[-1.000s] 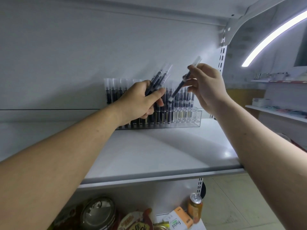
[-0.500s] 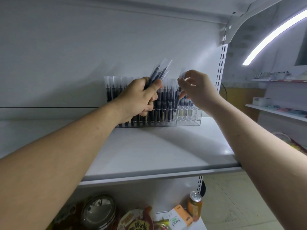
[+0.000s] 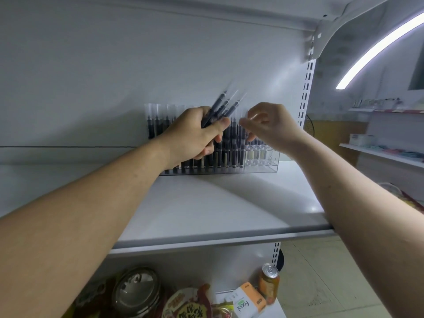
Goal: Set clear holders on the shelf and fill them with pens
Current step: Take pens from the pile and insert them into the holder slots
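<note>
Left hand (image 3: 197, 134) grips a fanned bundle of dark clear-capped pens (image 3: 219, 104); right hand (image 3: 270, 127) curls beside it, grasp unclear, above the clear acrylic holder (image 3: 263, 157) at the back edge of the white shelf (image 3: 206, 203).

Holder (image 3: 261, 162): sitting at the back of the shelf (image 3: 206, 203).
Standing pens (image 3: 158, 125): filling the holder's left and middle.
Left hand (image 3: 195, 134): gripping loose pens (image 3: 220, 107) before the holder, beside the right hand (image 3: 269, 126).
Can (image 3: 269, 281): standing below the shelf.
</note>
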Motion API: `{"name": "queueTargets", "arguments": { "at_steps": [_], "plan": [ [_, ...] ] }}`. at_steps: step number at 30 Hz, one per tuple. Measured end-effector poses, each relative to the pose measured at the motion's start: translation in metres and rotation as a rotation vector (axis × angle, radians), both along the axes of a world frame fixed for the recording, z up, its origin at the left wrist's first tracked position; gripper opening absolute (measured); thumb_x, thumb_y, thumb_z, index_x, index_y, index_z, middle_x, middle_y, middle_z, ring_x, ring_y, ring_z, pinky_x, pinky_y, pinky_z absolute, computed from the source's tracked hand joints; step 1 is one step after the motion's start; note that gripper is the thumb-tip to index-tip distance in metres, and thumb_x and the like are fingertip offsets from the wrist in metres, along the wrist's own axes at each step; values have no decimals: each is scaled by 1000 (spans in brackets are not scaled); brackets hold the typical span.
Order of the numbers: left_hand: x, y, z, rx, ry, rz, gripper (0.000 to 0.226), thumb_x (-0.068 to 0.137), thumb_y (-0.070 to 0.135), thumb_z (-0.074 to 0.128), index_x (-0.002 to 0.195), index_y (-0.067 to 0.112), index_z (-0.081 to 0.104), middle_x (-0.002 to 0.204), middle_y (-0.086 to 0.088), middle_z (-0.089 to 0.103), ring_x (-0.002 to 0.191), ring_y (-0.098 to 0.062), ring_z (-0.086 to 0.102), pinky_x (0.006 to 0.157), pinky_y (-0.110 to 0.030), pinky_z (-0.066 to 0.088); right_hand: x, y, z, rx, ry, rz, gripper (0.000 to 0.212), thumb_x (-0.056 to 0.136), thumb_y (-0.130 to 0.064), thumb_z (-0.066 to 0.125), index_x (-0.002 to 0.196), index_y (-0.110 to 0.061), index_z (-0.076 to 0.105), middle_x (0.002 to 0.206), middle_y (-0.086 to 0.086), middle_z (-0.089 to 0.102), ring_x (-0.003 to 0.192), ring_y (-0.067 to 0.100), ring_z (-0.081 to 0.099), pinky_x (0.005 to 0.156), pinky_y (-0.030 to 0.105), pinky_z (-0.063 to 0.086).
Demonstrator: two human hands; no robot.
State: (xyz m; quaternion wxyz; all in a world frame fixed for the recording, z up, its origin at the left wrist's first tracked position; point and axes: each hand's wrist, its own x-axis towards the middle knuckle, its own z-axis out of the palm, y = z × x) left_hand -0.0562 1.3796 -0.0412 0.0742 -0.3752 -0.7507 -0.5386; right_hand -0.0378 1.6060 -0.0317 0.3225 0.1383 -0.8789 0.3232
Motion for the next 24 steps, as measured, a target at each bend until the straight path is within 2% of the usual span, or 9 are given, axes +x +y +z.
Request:
{"name": "queueTargets", "arguments": {
  "at_steps": [4, 9, 12, 17, 24],
  "plan": [
    [1, -1, 1, 8, 6, -4, 12, 106, 26, 61, 100, 17, 58, 77, -3, 61, 51, -16, 46, 43, -25, 36, 1, 0, 5, -145, 139, 35, 21, 98, -29, 71, 108, -12, 66, 84, 6, 75, 69, 17, 73, 64, 27, 60],
    [-1, -1, 1, 13, 1, -9, 14, 107, 27, 59, 110, 14, 59, 80, -3, 66, 54, -17, 47, 43, -27, 36, 0, -3, 8, -346, 44, 275, 7, 99, -16, 70, 100, -10, 73, 80, 8, 75, 60, 26, 64, 52, 28, 44],
    [-1, -1, 1, 7, -10, -15, 16, 109, 26, 55, 113, 10, 58, 81, -4, 65, 55, -18, 47, 43, -27, 35, 5, -7, 9, -388, -35, 360, 11, 99, -16, 71, 101, -5, 74, 88, 13, 76, 60, 26, 62, 52, 30, 43],
    [0, 0, 1, -11, -27, -34, 19, 111, 25, 51, 113, 7, 56, 92, -14, 65, 55, -18, 47, 43, -26, 34, 8, -9, 9, -418, -96, 385, 20, 96, -18, 73, 103, 1, 72, 92, 14, 76, 63, 24, 65, 55, 30, 46],
    [0, 0, 1, -17, -63, -29, 18, 110, 25, 51, 114, 9, 57, 91, -10, 65, 58, -20, 51, 42, -25, 32, 7, -9, 14, -574, -98, 416, 13, 103, -11, 62, 95, -1, 65, 92, 16, 76, 73, 29, 73, 57, 32, 46]
  ]
}}
